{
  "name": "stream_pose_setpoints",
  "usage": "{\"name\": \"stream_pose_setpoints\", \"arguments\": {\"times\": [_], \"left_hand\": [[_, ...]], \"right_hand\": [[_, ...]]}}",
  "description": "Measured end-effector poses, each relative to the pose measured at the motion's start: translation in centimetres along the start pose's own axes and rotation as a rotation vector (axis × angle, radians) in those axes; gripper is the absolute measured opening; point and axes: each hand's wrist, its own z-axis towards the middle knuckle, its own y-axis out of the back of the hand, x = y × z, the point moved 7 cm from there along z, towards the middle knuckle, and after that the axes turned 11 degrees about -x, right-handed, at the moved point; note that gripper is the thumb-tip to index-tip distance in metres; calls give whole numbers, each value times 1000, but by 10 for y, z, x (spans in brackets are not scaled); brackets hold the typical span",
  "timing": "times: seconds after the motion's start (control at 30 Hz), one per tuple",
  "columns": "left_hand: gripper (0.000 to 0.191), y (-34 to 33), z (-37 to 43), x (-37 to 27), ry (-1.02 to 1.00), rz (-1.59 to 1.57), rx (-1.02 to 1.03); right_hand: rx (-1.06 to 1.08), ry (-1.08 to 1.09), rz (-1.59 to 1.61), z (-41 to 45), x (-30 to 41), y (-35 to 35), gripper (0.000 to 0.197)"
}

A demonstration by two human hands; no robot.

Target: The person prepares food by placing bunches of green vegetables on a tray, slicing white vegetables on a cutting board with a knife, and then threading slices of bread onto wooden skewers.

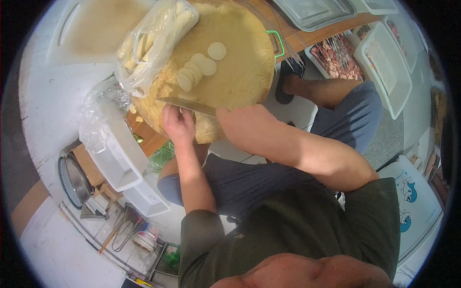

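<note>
My right hand (246, 126) is closed around the handle of a broad knife (191, 105), whose blade points left over the near part of a round wooden chopping block (245, 75). Just below the blade is my left hand (178, 122), its fingers curled at the block's near edge; what they hold, if anything, is hidden. Beyond the blade, thin pale round slices (191, 75) overlap in a row, and one slice (216, 51) lies apart at the far end. A clear plastic bag (158, 39) of long pale cylindrical pieces rests on the block's left side.
White plastic tubs (115, 158) stand at the left near crumpled clear plastic (104, 108). A white cutting board (97, 28) lies at upper left. Metal skewers lie by a metal tray (317, 12) at the top. At right are a tub of skewered meat (336, 57) and a white tub (385, 68).
</note>
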Motion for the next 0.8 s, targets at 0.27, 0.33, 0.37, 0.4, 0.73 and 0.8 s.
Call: {"name": "stream_pose_setpoints", "arguments": {"times": [0.27,0.33,0.37,0.4,0.73,0.8], "left_hand": [[21,0,1,1,17,-3,-30],[21,0,1,3,-18,20,-22],[21,0,0,2,-11,17,-26],[20,2,3,-2,-32,33,-22],[14,0,1,2,59,-141,-67],[14,-1,3,1,55,-128,-66]], "right_hand": [[18,22,-31,7,-4,-9,14],[11,3,-15,9,-7,-15,14],[17,4,-21,9,-9,-17,14],[19,10,-52,11,-9,-21,14],[39,-138,105,13,-31,-32,23],[2,-178,145,18,-33,-26,26]]}}
